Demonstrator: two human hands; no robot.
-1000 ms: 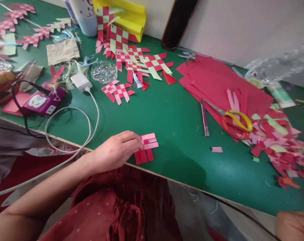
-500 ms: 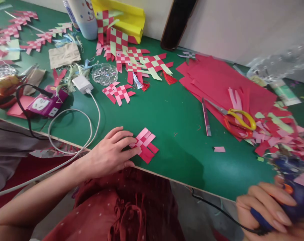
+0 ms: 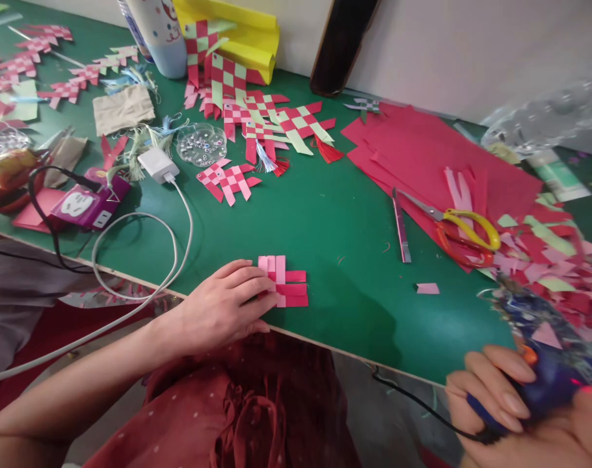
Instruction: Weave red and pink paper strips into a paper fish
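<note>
On the green table near its front edge lies a small woven paper piece [image 3: 292,288], light pink strips crossing red ones. My left hand [image 3: 232,298] holds it down by its left side, with curved fingertips covering part of the weave. At the lower right, my right hand [image 3: 496,403] is wrapped around a dark blue, corded tool that looks like a hot glue gun [image 3: 552,393]. An orange part and a small red light show on it. The palm faces partly up, and the glue gun's tip is blurred near the paper scraps.
Finished woven paper fish [image 3: 230,75] lie at the back beside a dish of googly eyes [image 3: 201,144]. Scissors [image 3: 466,227] rest on red paper sheets [image 3: 437,156], near a pink cutter knife [image 3: 400,227]. Paper scraps [image 3: 559,260] pile up on the right. A white cable [image 3: 190,221] loops left.
The woven paper has turned under my left hand, from slanted to roughly square with the view. My right hand has shifted left with the glue gun.
</note>
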